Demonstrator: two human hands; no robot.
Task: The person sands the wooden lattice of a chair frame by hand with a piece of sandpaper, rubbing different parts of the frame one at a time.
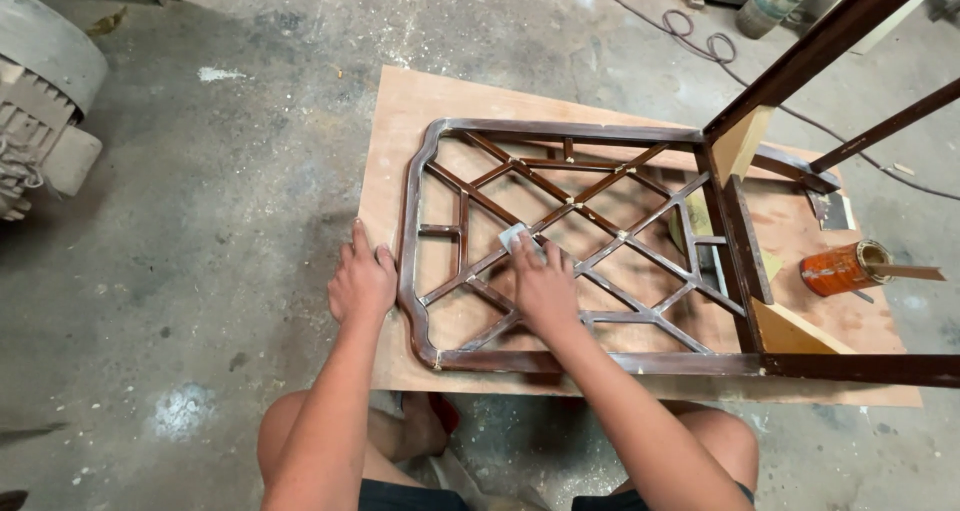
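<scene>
A dark brown wooden chair lies on its back on a plywood board point(410, 101). Its lattice backrest frame point(560, 206) has crossing diagonal slats and a curved outer rim. My left hand point(361, 283) rests flat on the board, fingers against the frame's left rim. Pressed onto a diagonal slat near the middle of the lattice is a small grey-white piece of sandpaper point(511, 236), held under the fingers of my right hand point(543, 285). The chair's legs point(820, 46) stick up toward the upper right.
An orange tin point(842, 268) with a stick in it lies on the board at right. A dark cable point(700, 46) loops across the concrete floor behind. A grey motor housing point(40, 101) sits at far left. My knees are below the board's near edge.
</scene>
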